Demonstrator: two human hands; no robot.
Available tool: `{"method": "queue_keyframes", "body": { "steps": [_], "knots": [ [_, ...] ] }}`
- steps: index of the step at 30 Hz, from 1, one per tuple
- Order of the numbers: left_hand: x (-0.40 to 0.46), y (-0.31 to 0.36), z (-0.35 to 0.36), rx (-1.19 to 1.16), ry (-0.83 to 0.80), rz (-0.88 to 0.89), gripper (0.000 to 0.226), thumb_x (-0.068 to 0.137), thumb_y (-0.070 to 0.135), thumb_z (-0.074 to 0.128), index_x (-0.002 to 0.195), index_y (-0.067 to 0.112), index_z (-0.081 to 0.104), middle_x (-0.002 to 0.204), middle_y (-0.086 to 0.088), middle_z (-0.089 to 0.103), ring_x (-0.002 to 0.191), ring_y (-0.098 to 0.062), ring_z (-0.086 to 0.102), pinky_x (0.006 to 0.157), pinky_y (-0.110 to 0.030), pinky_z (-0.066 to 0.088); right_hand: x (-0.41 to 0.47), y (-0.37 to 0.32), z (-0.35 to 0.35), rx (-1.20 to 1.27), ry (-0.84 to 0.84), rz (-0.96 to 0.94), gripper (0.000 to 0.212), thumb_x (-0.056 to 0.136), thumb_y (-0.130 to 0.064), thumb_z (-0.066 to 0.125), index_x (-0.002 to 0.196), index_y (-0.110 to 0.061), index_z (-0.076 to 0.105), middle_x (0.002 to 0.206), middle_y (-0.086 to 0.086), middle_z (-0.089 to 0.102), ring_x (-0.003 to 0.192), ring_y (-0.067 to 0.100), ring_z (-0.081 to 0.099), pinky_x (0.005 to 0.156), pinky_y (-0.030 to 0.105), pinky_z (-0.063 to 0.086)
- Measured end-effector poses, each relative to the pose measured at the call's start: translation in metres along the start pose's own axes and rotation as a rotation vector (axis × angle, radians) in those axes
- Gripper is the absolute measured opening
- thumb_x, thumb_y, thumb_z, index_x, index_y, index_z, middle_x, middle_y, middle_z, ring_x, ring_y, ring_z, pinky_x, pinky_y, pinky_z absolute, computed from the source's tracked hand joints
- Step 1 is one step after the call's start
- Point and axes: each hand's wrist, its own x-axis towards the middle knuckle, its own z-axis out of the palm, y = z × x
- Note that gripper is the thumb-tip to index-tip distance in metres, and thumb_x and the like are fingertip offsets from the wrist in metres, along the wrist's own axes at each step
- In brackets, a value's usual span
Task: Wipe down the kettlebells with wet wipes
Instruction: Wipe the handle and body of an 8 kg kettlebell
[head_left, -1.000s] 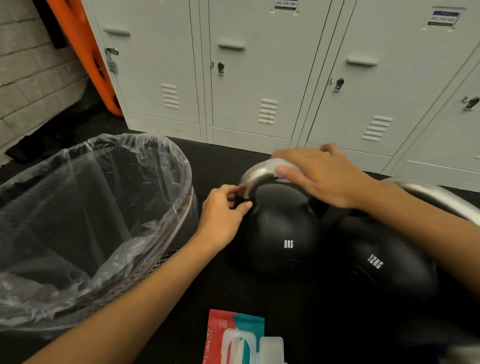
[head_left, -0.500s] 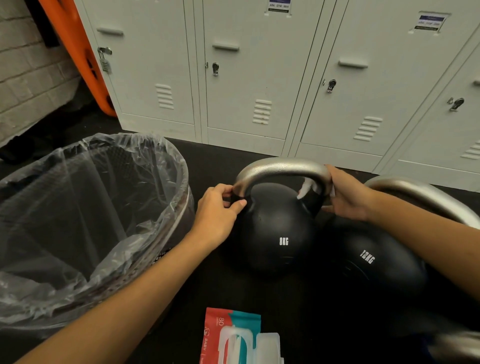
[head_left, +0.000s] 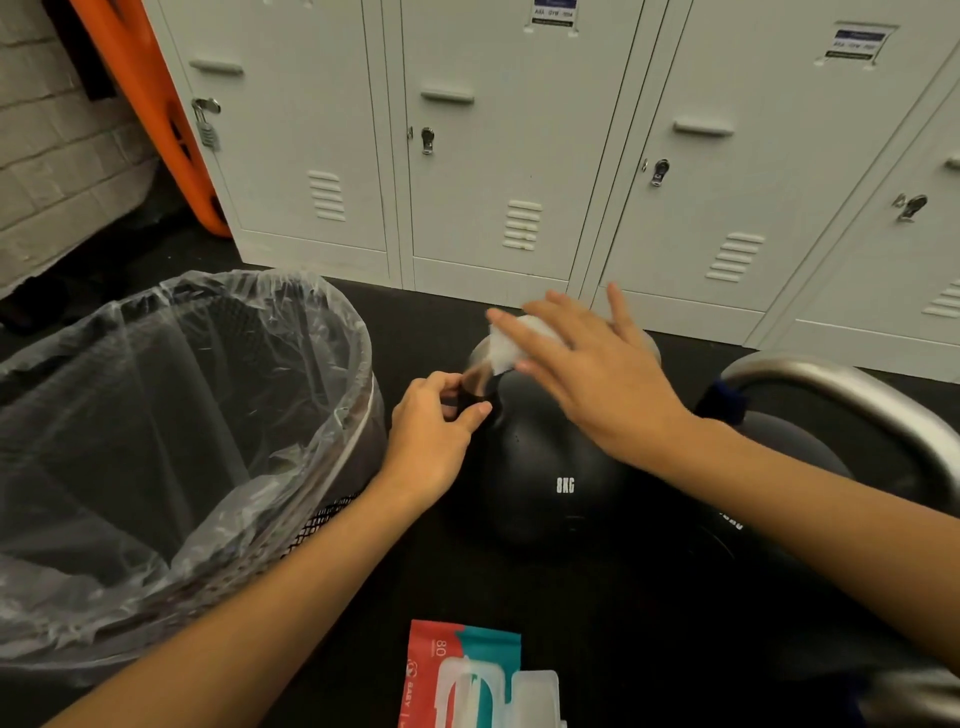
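Lockers (head_left: 498, 156) at 12 o'clock, black floor. Left hand (head_left: 436, 447) pinched 8KG kettlebell (head_left: 550, 478) handle base; right hand (head_left: 597, 374), fingers straight, pressed wet wipe (head_left: 511, 343) on top. Judged heavy, rigid, slick steel; wipe limp.

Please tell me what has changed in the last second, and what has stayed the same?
The right hand went from the handle top down its right side, then came back up with the wet wipe under flat fingers. The left hand still grips the left base of the handle of the 8 kg kettlebell. The bin and wipe pack stayed put.
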Motion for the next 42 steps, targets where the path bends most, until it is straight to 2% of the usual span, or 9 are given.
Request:
{"method": "queue_keyframes", "body": {
  "steps": [3, 10, 12, 15, 19, 27, 30, 37, 42],
  "knots": [
    [-0.001, 0.0, 0.0, -0.021, 0.007, 0.004, 0.034, 0.086, 0.026, 0.069, 0.119, 0.02, 0.059, 0.118, 0.002, 0.06, 0.1, -0.009, 0.06, 0.09, -0.034, 0.051, 0.014, -0.014, 0.008, -0.209, -0.016, -0.224, 0.069, 0.084, -0.016, 0.07, 0.146, -0.03, 0.043, 0.138, 0.012, 0.055, 0.135, 0.032, 0.045, 0.112, 0.065, 0.009],
    [-0.003, -0.002, -0.001, -0.058, 0.016, 0.021, 0.035, 0.085, 0.025, 0.071, 0.118, 0.021, 0.063, 0.115, 0.004, 0.063, 0.095, -0.008, 0.062, 0.085, -0.027, 0.051, -0.006, 0.015, -0.002, -0.186, 0.019, -0.167, 0.083, 0.082, 0.005, 0.054, 0.152, -0.031, 0.028, 0.152, 0.011, 0.041, 0.138, 0.032, 0.041, 0.115, 0.06, 0.012],
    [-0.002, -0.002, -0.001, -0.052, 0.019, 0.023, 0.035, 0.085, 0.025, 0.071, 0.119, 0.02, 0.063, 0.114, 0.004, 0.063, 0.095, -0.008, 0.062, 0.082, -0.023, 0.05, -0.015, 0.031, -0.005, -0.109, -0.011, -0.083, 0.074, 0.093, -0.009, 0.059, 0.154, -0.031, 0.021, 0.152, 0.009, 0.041, 0.138, 0.03, 0.042, 0.118, 0.056, 0.016],
    [-0.003, -0.003, -0.001, -0.054, 0.014, 0.019, 0.036, 0.085, 0.026, 0.07, 0.119, 0.02, 0.062, 0.115, 0.004, 0.063, 0.095, -0.007, 0.062, 0.081, -0.022, 0.048, -0.028, 0.053, -0.01, 0.06, -0.101, 0.018, 0.055, 0.104, -0.041, 0.03, 0.156, -0.032, 0.015, 0.15, 0.003, 0.042, 0.135, 0.023, 0.044, 0.121, 0.048, 0.015],
    [-0.004, -0.003, -0.002, -0.063, 0.007, 0.026, 0.034, 0.086, 0.025, 0.069, 0.119, 0.021, 0.061, 0.116, 0.004, 0.062, 0.096, -0.006, 0.061, 0.082, -0.023, 0.049, -0.039, 0.065, -0.01, 0.242, -0.166, 0.117, 0.057, 0.102, -0.049, 0.021, 0.155, -0.037, 0.003, 0.152, -0.003, 0.039, 0.137, 0.018, 0.039, 0.122, 0.042, 0.012],
    [-0.005, -0.003, 0.0, -0.091, 0.029, 0.034, 0.031, 0.085, 0.025, 0.071, 0.115, 0.024, 0.062, 0.114, 0.003, 0.061, 0.095, -0.009, 0.062, 0.087, -0.034, 0.053, 0.007, 0.007, -0.007, -0.062, -0.091, -0.108, 0.049, 0.104, -0.043, 0.027, 0.15, -0.028, 0.035, 0.134, 0.01, 0.055, 0.128, 0.029, 0.05, 0.118, 0.054, 0.014],
    [-0.005, -0.003, 0.0, -0.083, 0.028, 0.032, 0.033, 0.085, 0.027, 0.07, 0.117, 0.022, 0.061, 0.116, 0.004, 0.06, 0.095, -0.008, 0.061, 0.084, -0.029, 0.052, 0.03, -0.014, -0.007, -0.126, -0.112, -0.154, 0.04, 0.102, -0.041, 0.033, 0.126, -0.027, 0.061, 0.109, 0.007, 0.064, 0.105, 0.027, 0.061, 0.116, 0.055, 0.02],
    [-0.006, -0.004, -0.003, -0.087, 0.008, 0.026, 0.034, 0.085, 0.027, 0.071, 0.117, 0.025, 0.062, 0.115, 0.005, 0.061, 0.095, -0.008, 0.061, 0.087, -0.03, 0.052, 0.051, 0.013, -0.042, 0.301, -0.491, 0.249, 0.038, 0.105, -0.039, 0.024, 0.101, -0.022, 0.058, 0.112, 0.008, 0.062, 0.105, 0.03, 0.054, 0.098, 0.043, 0.039],
    [-0.007, -0.003, 0.0, -0.057, 0.032, 0.044, 0.033, 0.086, 0.027, 0.069, 0.119, 0.023, 0.061, 0.116, 0.006, 0.058, 0.093, -0.008, 0.06, 0.084, -0.03, 0.052, 0.003, 0.053, -0.045, 0.661, -0.458, 0.521, 0.038, 0.105, -0.043, 0.024, 0.096, -0.023, 0.055, 0.109, 0.001, 0.059, 0.101, 0.022, 0.051, 0.084, 0.031, 0.032]
  ]
}}
